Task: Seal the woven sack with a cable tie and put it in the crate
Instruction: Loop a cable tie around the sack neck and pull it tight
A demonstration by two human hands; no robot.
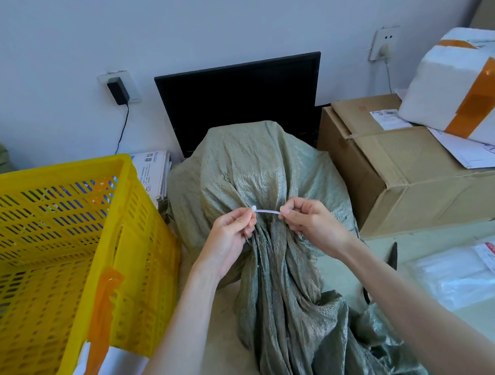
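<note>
Fingers of the left hand pinch the head end of a white cable tie, while the right hand pinches its other end between thumb and forefinger; the short strip runs taut between the two hands across the gathered neck of the green sack. Whether the tie already loops all the way round the neck cannot be made out, since the cloth and the hands hide the underside. The sack's filled body stands on the table in front of a dark screen, whose lower part it covers. Its loose mouth trails toward the viewer and is cut off at the bottom edge. A yellow crate sits just left of the sack, patched with orange tape, its left side out of view. On the right stand a cardboard box and a taped white box, partly cropped. Clear plastic packets lie near the right forearm, their contents unclear.
</note>
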